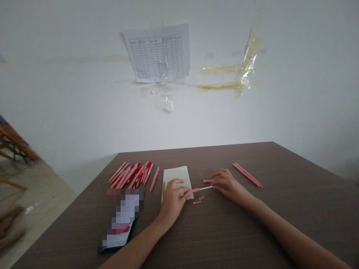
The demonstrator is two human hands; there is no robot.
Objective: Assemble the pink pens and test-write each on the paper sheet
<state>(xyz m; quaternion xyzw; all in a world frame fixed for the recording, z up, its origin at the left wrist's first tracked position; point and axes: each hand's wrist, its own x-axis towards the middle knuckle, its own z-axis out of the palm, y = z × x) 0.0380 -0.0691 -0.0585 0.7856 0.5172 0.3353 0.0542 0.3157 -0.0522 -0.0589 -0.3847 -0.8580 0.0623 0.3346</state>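
Observation:
My left hand (173,198) pinches a pink pen barrel (193,190) over the right edge of a small white notepad (177,173). A thin white refill (205,188) sticks out of the barrel to the right. Its far end is between the fingertips of my right hand (229,186). Beside those fingers another pink pen part (207,181) lies on the table, partly hidden by them. Below the refill are a short clear piece (202,197) and a small pink piece (196,203), both loose on the tabletop.
A pile of pink and red pens (131,175) lies at the left, with a single pen (154,180) beside it. Two pink pens (246,175) rest on the right. A phone-like device (120,224), partly pixelated, is near my left forearm. The brown table (224,235) meets a wall.

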